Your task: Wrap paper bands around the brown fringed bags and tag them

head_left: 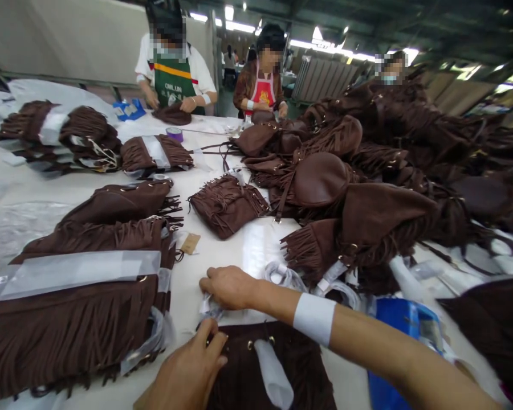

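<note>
A dark brown fringed bag [273, 364] lies flat in front of me, with metal eyelets near its top edge and a roll of white translucent wrapping [273, 373] on it. My left hand [192, 364] is closed in a pinch at the bag's upper left corner. Just beyond that edge, my right hand [228, 287], with a white band on the forearm, curls its fingers down over a crumpled bit of clear plastic wrapping [211, 308]. Its fingertips are partly hidden. Beside the right wrist lies a plastic-wrapped coil [286, 275].
To the left lie stacked fringed bags [68, 319] with translucent strips. A heap of brown bags [325, 176] fills the right side. A blue tape dispenser [397, 324] stands near my right forearm. Across the table, co-workers in a green apron [173, 80] and a red apron [264, 91] handle bags.
</note>
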The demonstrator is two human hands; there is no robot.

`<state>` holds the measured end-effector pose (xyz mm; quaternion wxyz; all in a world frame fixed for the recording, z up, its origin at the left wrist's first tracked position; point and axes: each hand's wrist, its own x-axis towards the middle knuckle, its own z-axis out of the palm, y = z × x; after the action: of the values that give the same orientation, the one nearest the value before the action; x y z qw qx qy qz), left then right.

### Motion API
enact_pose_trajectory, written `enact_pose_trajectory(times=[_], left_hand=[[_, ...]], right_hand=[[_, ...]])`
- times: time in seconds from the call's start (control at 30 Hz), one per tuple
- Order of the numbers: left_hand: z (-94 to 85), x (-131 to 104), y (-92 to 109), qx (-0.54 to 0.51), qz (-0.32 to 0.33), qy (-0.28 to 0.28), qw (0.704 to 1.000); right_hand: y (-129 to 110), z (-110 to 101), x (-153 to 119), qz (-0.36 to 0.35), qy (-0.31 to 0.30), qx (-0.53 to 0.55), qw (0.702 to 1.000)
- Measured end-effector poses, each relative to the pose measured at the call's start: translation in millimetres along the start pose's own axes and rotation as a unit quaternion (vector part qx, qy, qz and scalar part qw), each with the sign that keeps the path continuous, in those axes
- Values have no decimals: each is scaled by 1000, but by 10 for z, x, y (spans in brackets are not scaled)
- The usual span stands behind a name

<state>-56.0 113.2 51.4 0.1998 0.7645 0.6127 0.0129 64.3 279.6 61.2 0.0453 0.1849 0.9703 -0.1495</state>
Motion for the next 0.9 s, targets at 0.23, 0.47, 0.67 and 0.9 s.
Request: enact_pose_trajectory(times=[0.23, 0.47, 0.67, 0.9], left_hand=[[-161, 4, -67, -228, -152, 181, 944], [73, 231, -1, -231, -252, 130, 931], [80, 247, -51, -221, -223, 141, 939], [265, 233, -47, -98, -170, 187, 963]], right_hand=[[59, -190, -178, 39, -3, 193, 980], [90, -392, -113, -78, -98, 107, 986], [-169, -292, 34, -142, -81, -81, 983], [-183, -148, 32, -156, -94, -131, 975]])
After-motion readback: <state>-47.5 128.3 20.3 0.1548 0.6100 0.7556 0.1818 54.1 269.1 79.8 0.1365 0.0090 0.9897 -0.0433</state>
